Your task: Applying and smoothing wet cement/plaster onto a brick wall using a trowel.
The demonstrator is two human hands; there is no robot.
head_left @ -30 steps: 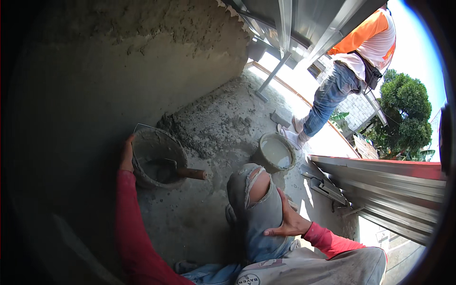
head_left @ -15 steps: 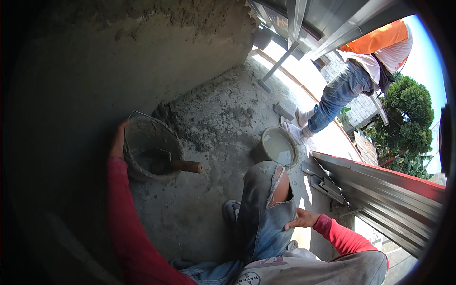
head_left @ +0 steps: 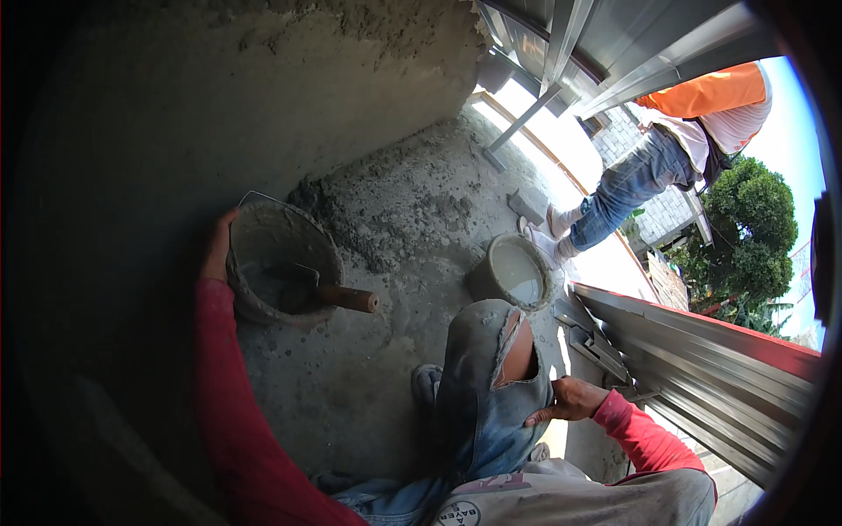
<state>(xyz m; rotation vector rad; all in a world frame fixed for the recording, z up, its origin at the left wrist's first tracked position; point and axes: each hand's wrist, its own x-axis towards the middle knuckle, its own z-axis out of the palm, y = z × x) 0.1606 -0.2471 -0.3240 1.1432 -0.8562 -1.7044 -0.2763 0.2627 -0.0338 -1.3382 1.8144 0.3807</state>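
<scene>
Now the left hand [head_left: 217, 254] is gripping the rim of the mortar pan [head_left: 281, 263], which has slid nearer since a second ago, so it is being dragged within reach. A trowel [head_left: 320, 294] is lying inside, right of that grip. The right hand [head_left: 570, 401] is resting spread on the knee [head_left: 495, 368]. Rough concrete floor [head_left: 395, 210], plastered wall [head_left: 219, 105] beyond, a bucket [head_left: 513, 272] farther right.

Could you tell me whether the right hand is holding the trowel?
No, the right hand rests on the knee, while the trowel lies in the bucket.

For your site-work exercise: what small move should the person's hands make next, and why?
Probably bring the right hand from the knee to the trowel. The left hand already holds the mortar bucket by its rim, and the trowel's wooden handle sticks out towards the person, free.
</scene>
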